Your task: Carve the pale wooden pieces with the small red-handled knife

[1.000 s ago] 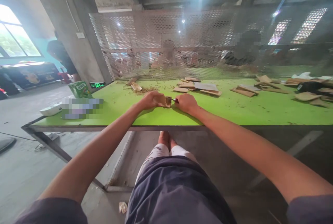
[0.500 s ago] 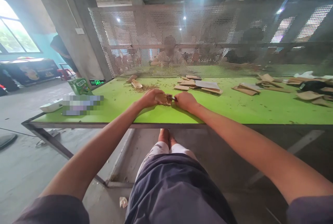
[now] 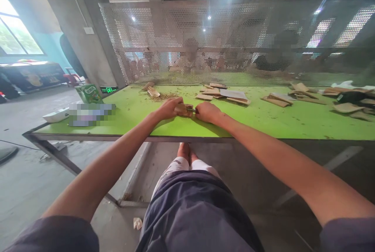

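Over the green tabletop (image 3: 187,129), near its front edge, my left hand (image 3: 170,108) is closed on a small brown wooden piece (image 3: 184,109). My right hand (image 3: 208,111) grips a thin tool (image 3: 191,110) by its handle, and the tool's metal end lies against the piece's right part. The fingers partly hide both the piece and the handle. Brown shavings (image 3: 164,96) are scattered on the table just beyond my left hand.
Thin wooden pieces (image 3: 205,97) lie behind my right hand, with more piles (image 3: 277,100) to the right. A green box (image 3: 89,93) and a white object (image 3: 56,115) stand at the left. A perforated metal screen (image 3: 175,41) rises along the back edge.
The wooden piece is tilted differently in my left hand, and the tool's end has shifted slightly on it. The whole view has moved a little.
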`<state>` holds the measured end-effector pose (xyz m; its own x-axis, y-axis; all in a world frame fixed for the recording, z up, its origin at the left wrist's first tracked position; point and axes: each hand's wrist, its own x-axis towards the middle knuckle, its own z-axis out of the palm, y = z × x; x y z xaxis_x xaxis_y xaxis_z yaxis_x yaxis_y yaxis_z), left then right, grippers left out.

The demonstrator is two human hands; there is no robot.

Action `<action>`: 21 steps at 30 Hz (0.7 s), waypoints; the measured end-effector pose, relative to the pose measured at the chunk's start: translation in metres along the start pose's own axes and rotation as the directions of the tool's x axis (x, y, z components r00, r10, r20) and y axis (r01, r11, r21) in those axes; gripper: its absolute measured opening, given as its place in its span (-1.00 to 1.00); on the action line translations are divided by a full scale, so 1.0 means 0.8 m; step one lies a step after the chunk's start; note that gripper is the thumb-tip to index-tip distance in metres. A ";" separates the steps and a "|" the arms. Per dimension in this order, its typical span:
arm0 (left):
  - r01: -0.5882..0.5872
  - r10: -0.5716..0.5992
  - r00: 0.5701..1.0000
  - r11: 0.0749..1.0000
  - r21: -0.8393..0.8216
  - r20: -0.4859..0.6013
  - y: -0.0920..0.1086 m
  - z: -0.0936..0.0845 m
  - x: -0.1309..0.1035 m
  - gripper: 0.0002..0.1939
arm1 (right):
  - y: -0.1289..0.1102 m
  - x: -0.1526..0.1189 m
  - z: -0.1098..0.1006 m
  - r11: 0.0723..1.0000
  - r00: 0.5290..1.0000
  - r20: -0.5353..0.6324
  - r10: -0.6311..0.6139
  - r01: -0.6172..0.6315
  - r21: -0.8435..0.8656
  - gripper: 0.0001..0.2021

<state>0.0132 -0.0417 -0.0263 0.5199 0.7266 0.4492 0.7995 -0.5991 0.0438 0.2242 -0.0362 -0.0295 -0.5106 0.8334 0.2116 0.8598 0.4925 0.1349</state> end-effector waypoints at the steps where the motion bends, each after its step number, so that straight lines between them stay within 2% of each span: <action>1: -0.006 0.006 1.000 1.000 0.000 -0.002 0.000 0.000 0.000 -0.71 | 0.000 0.000 0.000 1.000 1.000 0.004 -0.001 0.001 0.006 -0.71; 15: -0.020 0.020 0.999 1.000 -0.002 -0.050 0.000 0.000 -0.002 -0.71 | 0.006 0.011 -0.008 0.993 0.992 0.100 -0.075 0.064 0.102 -0.70; 21: -0.017 0.017 1.000 1.000 -0.006 -0.019 -0.006 0.005 0.003 -0.59 | 0.008 0.004 0.002 0.993 0.999 -0.022 -0.026 0.028 0.111 -0.68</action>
<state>0.0112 -0.0359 -0.0290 0.5276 0.7097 0.4669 0.7887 -0.6134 0.0411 0.2279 -0.0300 -0.0292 -0.5324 0.8150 0.2289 0.8409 0.5401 0.0329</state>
